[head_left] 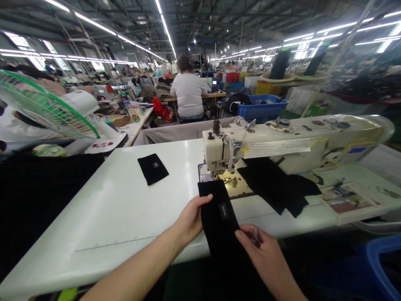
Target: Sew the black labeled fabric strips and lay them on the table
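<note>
A black fabric piece with a small label stretches from the needle area down over the table's front edge. My left hand is closed on its left edge, thumb on top. On the right edge, lower down, my right hand pinches the same piece between thumb and finger. Something small and metallic, mostly hidden, sits within the right hand's curled fingers. Just beyond the cloth's far end stands the sewing machine's head. Another small black piece with a label lies flat on the table, to the left.
More black cloth lies beneath the machine arm. A small tray of tools sits at the right. Left, a green-rimmed fan stands beside the white table. A person in white sits ahead, near a blue basket.
</note>
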Tool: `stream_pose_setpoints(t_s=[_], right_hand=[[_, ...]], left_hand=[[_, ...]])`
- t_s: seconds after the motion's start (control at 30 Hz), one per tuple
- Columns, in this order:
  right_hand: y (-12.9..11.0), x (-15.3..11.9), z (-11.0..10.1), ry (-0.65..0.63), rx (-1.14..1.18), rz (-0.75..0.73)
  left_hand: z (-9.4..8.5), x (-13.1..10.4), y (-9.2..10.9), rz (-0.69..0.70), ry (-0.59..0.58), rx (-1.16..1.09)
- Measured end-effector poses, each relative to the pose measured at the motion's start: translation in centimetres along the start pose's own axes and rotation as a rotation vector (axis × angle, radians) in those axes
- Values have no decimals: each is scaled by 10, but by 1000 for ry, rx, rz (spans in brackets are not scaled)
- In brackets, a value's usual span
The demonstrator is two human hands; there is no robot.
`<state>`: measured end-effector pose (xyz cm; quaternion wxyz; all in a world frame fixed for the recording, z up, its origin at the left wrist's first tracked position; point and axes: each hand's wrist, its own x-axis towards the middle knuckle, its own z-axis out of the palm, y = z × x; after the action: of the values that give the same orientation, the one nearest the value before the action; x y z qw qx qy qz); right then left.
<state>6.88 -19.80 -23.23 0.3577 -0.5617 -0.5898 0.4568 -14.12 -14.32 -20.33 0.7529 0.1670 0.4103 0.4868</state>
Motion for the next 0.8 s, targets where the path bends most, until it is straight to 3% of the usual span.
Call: stream_pose_setpoints(t_s=[0.07, 0.17, 0.27, 0.37, 0.5, 0.63, 0.7, 0.8], right_hand=[[5, 0, 3, -76, -7, 54], [9, -4, 12, -92, -15, 98], [9, -9, 18, -88, 0, 61], [9, -10, 24, -52, -1, -77], [10, -6, 32, 65, -73, -150], [9, -5, 31, 23, -154, -282], [9, -6, 28, -8, -194, -388], [16, -6, 22, -34, -253, -608]], left_hand=[[-10, 10, 16, -17, -12, 113], [-20, 29, 43, -5, -12, 451], [-20, 45, 58, 166, 12, 948], [-14, 58, 56, 348, 69, 1255], [-7, 66, 43, 524, 141, 1403], [-11, 64, 34, 810, 225, 1633], [-18, 63, 31, 930, 174, 1794], [-28, 61, 28, 1006, 2, 1876]])
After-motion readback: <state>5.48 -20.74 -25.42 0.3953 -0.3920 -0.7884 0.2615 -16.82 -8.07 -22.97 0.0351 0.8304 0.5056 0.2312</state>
